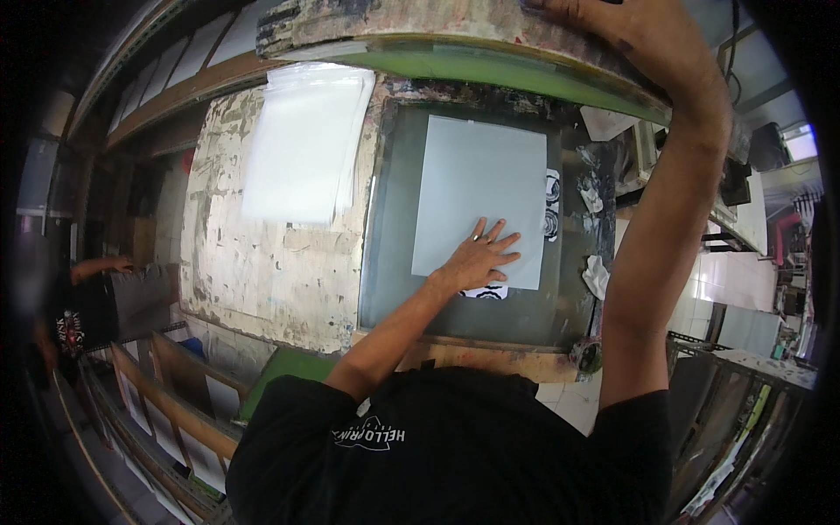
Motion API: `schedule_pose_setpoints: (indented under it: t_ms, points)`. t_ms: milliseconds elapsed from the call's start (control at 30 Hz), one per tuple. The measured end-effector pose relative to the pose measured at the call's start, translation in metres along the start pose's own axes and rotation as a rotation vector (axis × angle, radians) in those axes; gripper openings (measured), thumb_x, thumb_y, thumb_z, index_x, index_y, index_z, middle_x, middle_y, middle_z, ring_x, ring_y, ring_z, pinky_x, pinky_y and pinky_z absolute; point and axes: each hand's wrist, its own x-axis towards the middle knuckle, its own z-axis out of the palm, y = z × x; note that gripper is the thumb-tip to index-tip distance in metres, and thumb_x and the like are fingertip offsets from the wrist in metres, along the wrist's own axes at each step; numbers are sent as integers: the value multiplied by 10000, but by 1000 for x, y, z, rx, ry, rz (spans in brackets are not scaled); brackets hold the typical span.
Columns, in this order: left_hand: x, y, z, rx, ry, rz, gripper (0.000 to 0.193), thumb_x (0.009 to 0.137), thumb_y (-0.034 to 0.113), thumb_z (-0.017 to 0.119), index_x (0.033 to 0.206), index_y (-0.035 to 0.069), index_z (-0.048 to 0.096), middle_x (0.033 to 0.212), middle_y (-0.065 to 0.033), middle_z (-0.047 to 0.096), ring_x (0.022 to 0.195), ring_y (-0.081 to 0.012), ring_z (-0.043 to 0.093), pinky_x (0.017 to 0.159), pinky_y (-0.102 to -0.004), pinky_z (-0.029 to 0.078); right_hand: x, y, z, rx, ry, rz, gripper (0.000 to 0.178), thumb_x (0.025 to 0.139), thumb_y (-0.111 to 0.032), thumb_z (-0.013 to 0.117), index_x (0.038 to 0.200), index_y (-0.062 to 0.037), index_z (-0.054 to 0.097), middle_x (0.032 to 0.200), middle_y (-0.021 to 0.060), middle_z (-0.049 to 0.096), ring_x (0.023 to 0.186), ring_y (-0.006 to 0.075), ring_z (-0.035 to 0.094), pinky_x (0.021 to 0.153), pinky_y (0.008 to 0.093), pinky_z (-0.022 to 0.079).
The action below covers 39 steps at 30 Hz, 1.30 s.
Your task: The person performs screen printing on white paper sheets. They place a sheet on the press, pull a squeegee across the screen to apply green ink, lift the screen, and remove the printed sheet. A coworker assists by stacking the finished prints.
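Observation:
My left hand (481,259) lies flat with spread fingers on a pale sheet (486,192), near its lower edge. A ring shows on one finger. The sheet rests on a dark greenish board (398,297). From beneath it, black-and-white printed pieces (550,210) peek out at the right, and another at the bottom. My right hand (604,19) reaches up to the far edge and grips the paint-stained screen printing frame (455,22), its fingertips partly cut off. The frame is raised above the board, with a green underside in view.
A stack of white sheets (302,144) lies on the worn, stained tabletop (262,271) to the left. Crumpled white paper (597,276) sits at the board's right edge. Racks of frames (184,411) stand lower left and lower right. Another person's hand (121,263) shows far left.

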Motion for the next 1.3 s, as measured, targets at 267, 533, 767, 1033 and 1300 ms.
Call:
schedule_pose_setpoints:
  t_ms: [267, 533, 767, 1033, 1300]
  points:
    - [-16, -11, -6, 14, 198, -87, 598, 909, 430, 677, 1461, 234, 561, 1646, -45, 345, 1555, -359, 194, 1247, -642, 67, -6, -1, 10, 34, 64, -126, 404, 821, -326, 855, 1024, 13, 772, 855, 111, 760, 733, 162, 669, 729, 306, 530]
    - [-52, -14, -37, 46, 133, -442, 1012, 614, 608, 852, 1493, 226, 527, 1674, -88, 270, 1560, -406, 128, 1168, -768, -11, -14, -13, 9, -26, 72, -88, 404, 810, -308, 864, 1037, 13, 771, 887, 106, 761, 774, 155, 661, 755, 306, 527]
    - [-48, -17, -29, 65, 183, -431, 1096, 540, 604, 881, 1498, 211, 522, 1679, -98, 251, 1561, -414, 106, 1147, -794, -31, -12, -8, 5, 55, 16, -14, 411, 809, -317, 867, 1043, 7, 774, 880, 95, 762, 749, 155, 659, 740, 305, 524]
    - [-53, -20, -22, 62, 205, -393, 1110, 539, 634, 869, 1504, 215, 515, 1677, -101, 254, 1561, -416, 103, 1154, -786, -35, -13, -4, 6, 53, 22, -3, 419, 812, -344, 863, 1033, 2, 779, 864, 97, 763, 710, 150, 656, 708, 299, 522]
    - [-58, -22, -28, 85, 258, -392, 1128, 603, 653, 850, 1552, 201, 440, 1678, -100, 254, 1568, -406, 75, 1169, -756, -19, -37, -32, 28, -148, 187, -125, 417, 820, -359, 833, 1061, -24, 772, 865, 106, 755, 728, 179, 670, 717, 314, 527]
